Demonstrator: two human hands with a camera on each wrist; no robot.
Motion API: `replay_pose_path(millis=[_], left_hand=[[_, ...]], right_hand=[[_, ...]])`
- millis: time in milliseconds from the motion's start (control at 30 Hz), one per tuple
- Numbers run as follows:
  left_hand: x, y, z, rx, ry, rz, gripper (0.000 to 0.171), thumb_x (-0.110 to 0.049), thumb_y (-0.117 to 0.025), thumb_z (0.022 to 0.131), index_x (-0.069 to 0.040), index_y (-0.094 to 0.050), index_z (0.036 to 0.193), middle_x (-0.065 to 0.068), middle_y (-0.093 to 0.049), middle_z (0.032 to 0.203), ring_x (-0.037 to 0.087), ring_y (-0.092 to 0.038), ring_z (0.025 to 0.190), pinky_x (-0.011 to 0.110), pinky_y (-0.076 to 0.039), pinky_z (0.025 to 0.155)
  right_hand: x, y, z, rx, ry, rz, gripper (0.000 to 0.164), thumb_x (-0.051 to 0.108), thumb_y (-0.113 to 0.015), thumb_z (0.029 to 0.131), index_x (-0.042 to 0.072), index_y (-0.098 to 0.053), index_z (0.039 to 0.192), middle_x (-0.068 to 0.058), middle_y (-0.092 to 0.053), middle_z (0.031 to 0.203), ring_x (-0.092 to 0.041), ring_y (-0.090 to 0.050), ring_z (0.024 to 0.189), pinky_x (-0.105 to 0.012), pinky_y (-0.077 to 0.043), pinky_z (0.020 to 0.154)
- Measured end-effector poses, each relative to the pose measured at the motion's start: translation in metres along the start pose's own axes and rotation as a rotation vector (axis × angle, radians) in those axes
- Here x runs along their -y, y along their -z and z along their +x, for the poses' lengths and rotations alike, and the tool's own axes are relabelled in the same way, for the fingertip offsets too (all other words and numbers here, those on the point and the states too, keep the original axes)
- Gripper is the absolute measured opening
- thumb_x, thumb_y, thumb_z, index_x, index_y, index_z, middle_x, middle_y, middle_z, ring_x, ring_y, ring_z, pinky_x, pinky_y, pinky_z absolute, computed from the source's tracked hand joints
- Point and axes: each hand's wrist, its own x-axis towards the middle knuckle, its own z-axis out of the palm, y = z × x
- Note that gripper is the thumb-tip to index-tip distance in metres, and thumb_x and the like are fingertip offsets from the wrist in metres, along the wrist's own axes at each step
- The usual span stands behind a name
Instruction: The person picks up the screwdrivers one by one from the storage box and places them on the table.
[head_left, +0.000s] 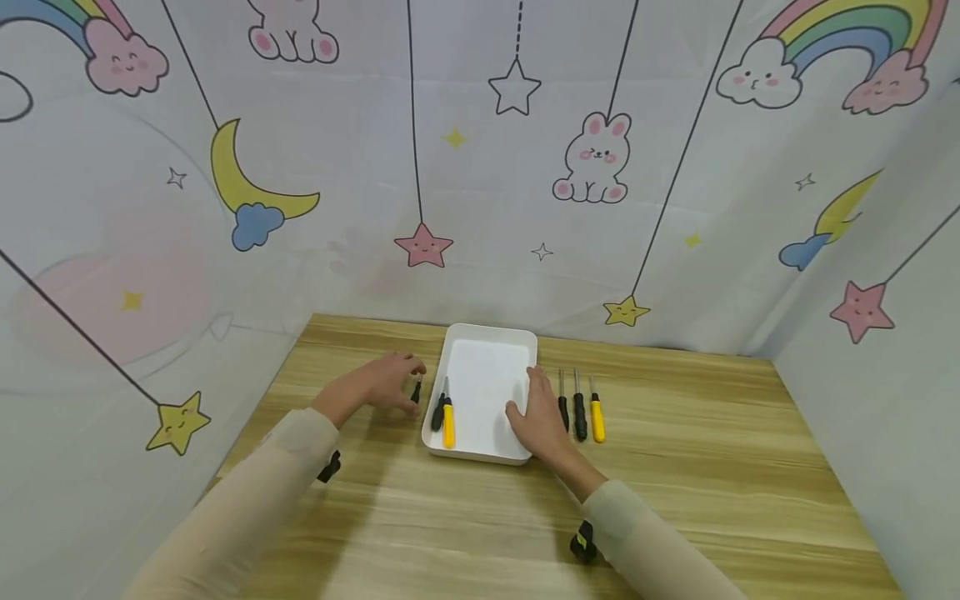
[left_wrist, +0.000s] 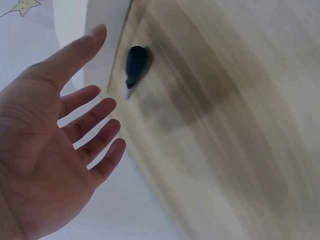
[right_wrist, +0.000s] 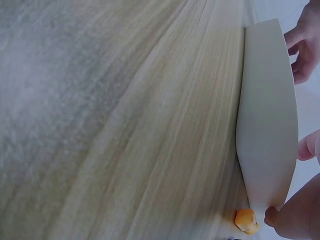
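Note:
Just left of the white tray (head_left: 480,455), my left hand (head_left: 386,382) hovers with relaxed, spread fingers over a short black-handled screwdriver (head_left: 416,392) on the table. In the left wrist view a gap shows between that hand and the dark screwdriver (left_wrist: 136,65). My right hand (head_left: 542,421) rests at the tray's right rim, fingers over the edge and thumb toward the inside. Within the tray, at its left side, lie a yellow-handled screwdriver (head_left: 448,423) and a black-handled screwdriver (head_left: 437,413).
Right of the tray, two black-handled screwdrivers, one of them a longer black screwdriver (head_left: 580,417), and a yellow screwdriver (head_left: 597,419) lie side by side. The wood-grain table (head_left: 705,467) meets a patterned white curtain (head_left: 480,183) behind and at both sides.

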Motion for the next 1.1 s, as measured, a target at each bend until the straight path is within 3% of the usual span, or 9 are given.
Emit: replay_pose_path(millis=[267,567,867,1100], left_hand=[[-0.016,0.017,-0.002,0.005,-0.017,0.036,0.071,-0.043,-0.084,0.091,-0.006,-0.058,0.145,0.015,-0.055,0.148,0.039,-0.047,0.138,0.057,-0.043,0.114],[-0.032,0.025,-0.004,-0.032,-0.063,0.009,0.075,-0.043,-0.085,0.090,-0.003,-0.057,0.147,0.014,-0.054,0.150,0.041,-0.043,0.144,0.057,-0.039,0.118],[-0.039,0.015,0.003,-0.028,-0.088,0.007,0.069,-0.042,-0.087,0.087,-0.003,-0.063,0.139,0.011,-0.060,0.138,0.036,-0.049,0.133,0.052,-0.044,0.113],[-0.047,0.003,0.007,-0.028,-0.110,0.066,0.064,-0.042,-0.089,0.085,-0.004,-0.068,0.132,0.008,-0.064,0.128,0.030,-0.054,0.120,0.045,-0.049,0.107]], right_hand=[[0.000,0.000,0.001,-0.007,-0.004,0.000,0.073,0.019,-0.064,0.101,-0.007,-0.032,0.160,-0.029,-0.024,0.170,-0.045,-0.031,0.154,-0.060,-0.032,0.123],[-0.001,-0.001,0.002,-0.003,0.000,-0.002,0.072,0.020,-0.064,0.101,-0.007,-0.032,0.160,-0.029,-0.024,0.170,-0.045,-0.031,0.154,-0.059,-0.032,0.123],[-0.002,0.001,0.000,-0.007,0.001,0.000,0.072,0.018,-0.064,0.101,-0.007,-0.031,0.160,-0.030,-0.024,0.170,-0.045,-0.030,0.154,-0.061,-0.032,0.122],[-0.003,-0.001,-0.001,-0.007,0.011,0.011,0.073,0.018,-0.064,0.100,-0.008,-0.031,0.160,-0.030,-0.023,0.170,-0.046,-0.029,0.155,-0.061,-0.031,0.123]])
